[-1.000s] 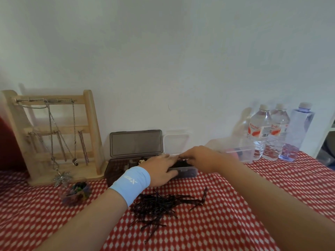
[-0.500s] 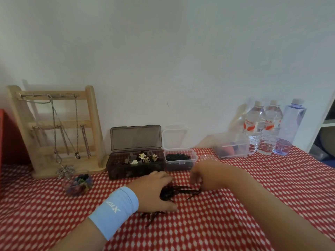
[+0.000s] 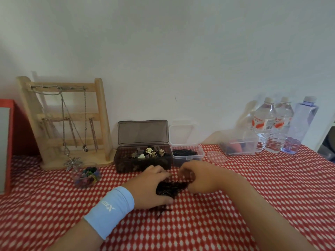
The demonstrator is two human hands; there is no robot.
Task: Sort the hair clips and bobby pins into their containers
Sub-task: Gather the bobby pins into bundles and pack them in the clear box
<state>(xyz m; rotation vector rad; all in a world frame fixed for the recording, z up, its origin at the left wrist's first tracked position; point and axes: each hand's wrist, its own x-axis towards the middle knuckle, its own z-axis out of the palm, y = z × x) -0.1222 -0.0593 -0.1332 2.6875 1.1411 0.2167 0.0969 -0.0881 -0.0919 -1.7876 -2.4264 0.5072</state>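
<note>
A heap of black bobby pins [image 3: 170, 189] lies on the red checked tablecloth [image 3: 235, 205] between my two hands. My left hand [image 3: 149, 187], with a light blue wristband, curls round the heap's left side. My right hand [image 3: 197, 178] cups the right side with bent fingers. Behind them stands a dark brown box [image 3: 143, 160], lid up, holding small hair clips [image 3: 148, 153]. To its right a small clear box [image 3: 187, 154], lid up, holds black bobby pins. A few stray pins [image 3: 161, 211] poke out below my left hand.
A wooden jewellery stand [image 3: 67, 122] with hanging chains is at the back left, a small glass bowl [image 3: 86, 176] of coloured bits in front of it. A clear tub [image 3: 239, 144] and three water bottles [image 3: 279, 124] stand at the back right. A red object [image 3: 10, 127] borders the left edge.
Both hands came back from the boxes to the heap on the cloth and closed in on it from both sides, bunching the spread pins together.
</note>
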